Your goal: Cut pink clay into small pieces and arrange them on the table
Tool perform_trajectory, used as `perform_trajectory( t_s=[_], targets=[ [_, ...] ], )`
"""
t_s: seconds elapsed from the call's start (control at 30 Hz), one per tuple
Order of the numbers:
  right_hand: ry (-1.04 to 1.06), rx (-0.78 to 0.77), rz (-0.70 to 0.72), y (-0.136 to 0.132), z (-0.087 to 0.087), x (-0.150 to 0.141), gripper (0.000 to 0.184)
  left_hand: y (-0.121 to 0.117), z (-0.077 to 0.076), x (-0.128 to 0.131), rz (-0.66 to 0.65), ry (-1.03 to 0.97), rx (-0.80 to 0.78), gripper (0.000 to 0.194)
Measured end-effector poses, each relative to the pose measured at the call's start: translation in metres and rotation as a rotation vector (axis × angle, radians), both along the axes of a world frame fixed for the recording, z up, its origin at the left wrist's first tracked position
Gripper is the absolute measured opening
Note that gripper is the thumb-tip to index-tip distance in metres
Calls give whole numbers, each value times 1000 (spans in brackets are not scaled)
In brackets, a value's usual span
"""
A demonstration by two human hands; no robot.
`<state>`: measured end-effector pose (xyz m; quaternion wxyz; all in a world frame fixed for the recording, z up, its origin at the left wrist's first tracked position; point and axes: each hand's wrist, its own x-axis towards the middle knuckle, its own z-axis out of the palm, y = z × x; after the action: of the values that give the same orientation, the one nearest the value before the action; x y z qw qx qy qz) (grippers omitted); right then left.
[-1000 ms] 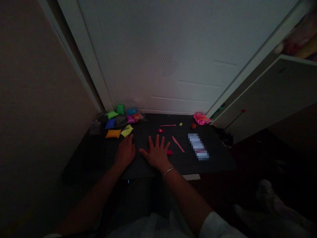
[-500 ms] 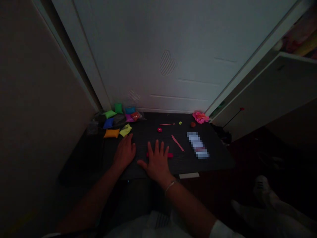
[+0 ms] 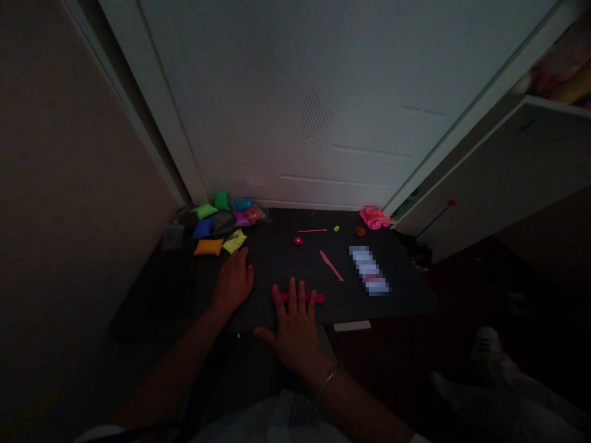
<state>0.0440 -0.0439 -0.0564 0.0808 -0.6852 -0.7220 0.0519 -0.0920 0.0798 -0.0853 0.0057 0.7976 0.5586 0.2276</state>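
My right hand [image 3: 295, 326] lies palm down with fingers spread across a red-pink roll [image 3: 320, 299], which looks like modelling clay. Parts of the roll show between the fingers and past the little-finger side. Flat on the black tabletop [image 3: 272, 261], my left hand [image 3: 233, 280] rests with outstretched fingers and holds nothing. Its fingertips are near a yellow clay packet [image 3: 234, 242] and an orange packet [image 3: 209, 247]. Beyond my right hand sit a small red clay piece with a light centre [image 3: 298, 241] and a pink plastic knife [image 3: 331, 266].
More coloured packets [image 3: 221, 200] are at the back left. A thin pink stick [image 3: 312, 231], a yellow bit [image 3: 337, 228], a brownish-red lump [image 3: 359, 232] and a pink ruffled item [image 3: 375, 217] line the back. A blurred-out rectangular object [image 3: 369, 271] lies right. White panel [image 3: 277, 123] stands behind.
My right hand has slid back toward my body, and the red-pink roll has moved the same way beneath its fingers. My left hand stays in place.
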Motion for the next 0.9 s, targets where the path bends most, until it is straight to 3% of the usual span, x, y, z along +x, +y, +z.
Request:
perform_trajectory(
  t_s=[0.13, 0.2, 0.27, 0.4, 0.47, 0.53, 0.67, 0.73, 0.8, 0.9],
  targets=[
    [12, -28, -96, 59, 9, 7, 81, -1, 0, -1, 11, 28, 8, 43],
    [36, -71, -89, 72, 13, 9, 78, -2, 1, -2, 12, 40, 4, 43],
    [41, -59, -61, 61, 12, 8, 78, -2, 1, -2, 19, 44, 4, 43],
    [25, -2, 12, 5, 2, 2, 81, 0, 0, -1, 6, 29, 12, 43],
    [25, -4, 31, -8, -1, 0, 80, 1, 0, -1, -3, 22, 16, 43],
    [28, 2, 15, 3, 0, 1, 82, 1, 0, -1, 5, 31, 13, 43],
    [47, -55, -71, 59, 11, 8, 81, -1, 1, -1, 29, 63, -7, 44],
    [50, -84, -71, 70, 13, 10, 77, -3, 1, -1, 25, 70, -8, 44],
    [40, -48, -40, 55, 11, 8, 78, -3, 1, -1, 28, 68, -3, 44],
    [25, 11, 29, 8, 3, 3, 80, -2, 2, -1, 28, 53, 0, 44]
  ],
)
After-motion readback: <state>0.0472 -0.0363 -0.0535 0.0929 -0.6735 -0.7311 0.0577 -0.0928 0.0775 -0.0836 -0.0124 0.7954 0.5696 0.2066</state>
